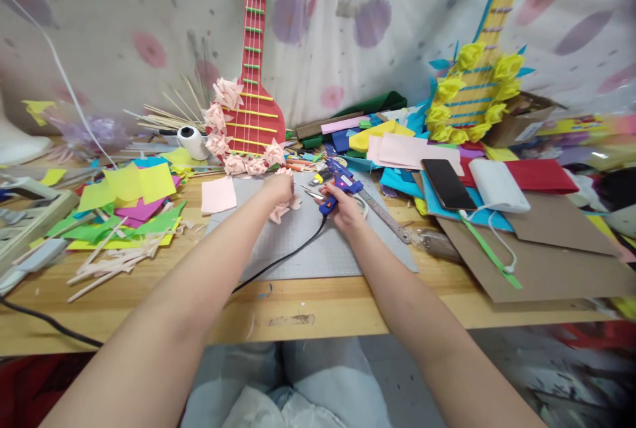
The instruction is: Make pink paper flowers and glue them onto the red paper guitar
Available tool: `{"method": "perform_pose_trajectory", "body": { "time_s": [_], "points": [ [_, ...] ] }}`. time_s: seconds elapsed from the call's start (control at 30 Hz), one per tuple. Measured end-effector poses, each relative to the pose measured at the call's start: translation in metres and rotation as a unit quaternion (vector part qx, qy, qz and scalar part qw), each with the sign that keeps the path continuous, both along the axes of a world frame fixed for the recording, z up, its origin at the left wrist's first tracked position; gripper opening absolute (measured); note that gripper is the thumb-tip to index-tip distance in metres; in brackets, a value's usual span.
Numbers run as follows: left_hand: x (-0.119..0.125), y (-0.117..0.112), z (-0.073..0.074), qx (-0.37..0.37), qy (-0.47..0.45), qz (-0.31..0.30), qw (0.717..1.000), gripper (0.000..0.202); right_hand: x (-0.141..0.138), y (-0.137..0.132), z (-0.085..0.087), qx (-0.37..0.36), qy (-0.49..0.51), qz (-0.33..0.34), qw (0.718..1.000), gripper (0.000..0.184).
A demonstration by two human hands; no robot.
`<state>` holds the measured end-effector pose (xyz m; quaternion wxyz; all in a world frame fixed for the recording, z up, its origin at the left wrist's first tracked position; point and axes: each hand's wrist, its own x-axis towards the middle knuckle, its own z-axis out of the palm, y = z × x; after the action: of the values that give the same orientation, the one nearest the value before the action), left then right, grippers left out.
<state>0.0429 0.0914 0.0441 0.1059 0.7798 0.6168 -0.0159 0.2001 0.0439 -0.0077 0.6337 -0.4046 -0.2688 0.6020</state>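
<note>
My right hand (344,206) is wrapped around the handle of a blue glue gun (346,179), which has a black cord. My left hand (279,185) is closed, with its fingertips turned away from me. A pink paper flower (284,171) shows at its far side, pinched there as far as I can see. More pink folded paper (279,212) lies just below that hand on the grey cutting mat (298,252). Scissors (313,195) are beside the glue gun. Behind stands a red paper guitar (258,113) edged with pink flowers, its lower edge close to my left hand.
A metal ruler (385,217) lies right of my right hand. A pink paper square (218,195) is at left, near coloured scraps (126,186) and sticks. At right are a phone (447,184), a white power bank (498,185), cardboard (541,262) and a yellow guitar (472,97).
</note>
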Motion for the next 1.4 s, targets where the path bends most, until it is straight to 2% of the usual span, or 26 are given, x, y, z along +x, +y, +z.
{"method": "perform_pose_trajectory", "body": {
  "time_s": [0.2,0.33,0.5,0.67,0.77,0.87,1.0,1.07,1.17,1.23,1.3,1.4],
  "points": [
    [-0.022,0.001,-0.003,0.043,-0.099,-0.012,0.994,0.013,0.0,0.005,-0.011,0.056,-0.089,-0.015,0.994,0.029],
    [-0.038,-0.004,-0.002,0.074,-0.169,-0.016,0.983,0.012,-0.001,0.003,-0.013,0.059,-0.108,-0.011,0.992,0.029],
    [-0.051,-0.011,-0.003,0.026,-0.263,0.02,0.964,0.014,-0.003,-0.006,-0.008,0.063,-0.109,0.035,0.991,0.031],
    [-0.058,-0.015,-0.003,0.005,-0.271,0.015,0.963,0.01,-0.001,-0.012,-0.002,0.023,-0.08,0.122,0.989,0.031],
    [-0.062,-0.018,-0.005,0.007,-0.29,0.052,0.956,0.011,0.002,-0.014,0.001,0.032,-0.064,0.155,0.985,0.029],
    [-0.066,-0.019,-0.009,0.001,-0.315,0.092,0.945,0.012,0.004,-0.018,0.004,0.05,-0.066,0.172,0.982,0.028],
    [-0.072,-0.022,-0.015,0.007,-0.307,0.109,0.945,0.02,0.003,-0.02,0.006,0.051,-0.071,0.171,0.981,0.027],
    [-0.074,-0.023,-0.015,-0.038,-0.365,0.129,0.921,0.02,0.003,-0.02,0.006,0.051,-0.072,0.168,0.982,0.026],
    [-0.077,-0.026,-0.013,-0.118,-0.48,0.168,0.853,0.02,0.003,-0.019,0.004,0.054,-0.074,0.171,0.981,0.027],
    [-0.079,-0.026,-0.012,-0.129,-0.513,0.193,0.826,0.02,0.003,-0.018,0.003,0.052,-0.082,0.174,0.98,0.028],
    [-0.082,-0.026,-0.013,-0.111,-0.511,0.208,0.827,0.018,0.004,-0.018,0.003,0.047,-0.093,0.176,0.979,0.029],
    [-0.085,-0.026,-0.016,-0.068,-0.466,0.211,0.856,0.01,0.004,-0.017,0.002,0.046,-0.101,0.178,0.978,0.029]
  ]
}}
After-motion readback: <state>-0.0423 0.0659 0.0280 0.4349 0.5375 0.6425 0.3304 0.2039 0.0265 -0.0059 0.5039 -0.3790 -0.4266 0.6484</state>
